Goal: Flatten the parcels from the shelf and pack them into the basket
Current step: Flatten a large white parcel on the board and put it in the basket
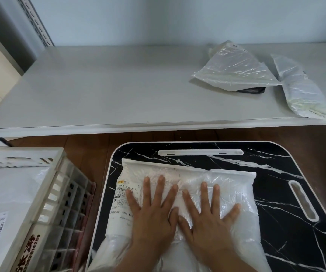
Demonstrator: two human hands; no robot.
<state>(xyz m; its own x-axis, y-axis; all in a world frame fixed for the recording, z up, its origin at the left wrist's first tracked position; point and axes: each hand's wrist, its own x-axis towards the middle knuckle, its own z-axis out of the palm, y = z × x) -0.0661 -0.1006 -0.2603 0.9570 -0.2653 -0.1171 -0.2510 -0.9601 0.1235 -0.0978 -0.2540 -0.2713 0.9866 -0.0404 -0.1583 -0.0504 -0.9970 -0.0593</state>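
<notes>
Pressing flat, spread fingers of the left hand (154, 216) and right hand (207, 218) cover the parcel (236, 193) at lower centre; its label (122, 195) is partly hidden, print unreadable.

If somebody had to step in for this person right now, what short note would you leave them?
Hands: left hand and right hand both lie flat with fingers spread, side by side, pressing on the white plastic parcel with a printed label.
Where: that parcel lies on the black marble-patterned tray table. The white slatted plastic basket stands to the left and already holds a white labelled parcel.
Left: finish flattening this one and put it in the basket, then do the crumpled clear-plastic parcels on the white shelf; there seem to be two or three.
</notes>
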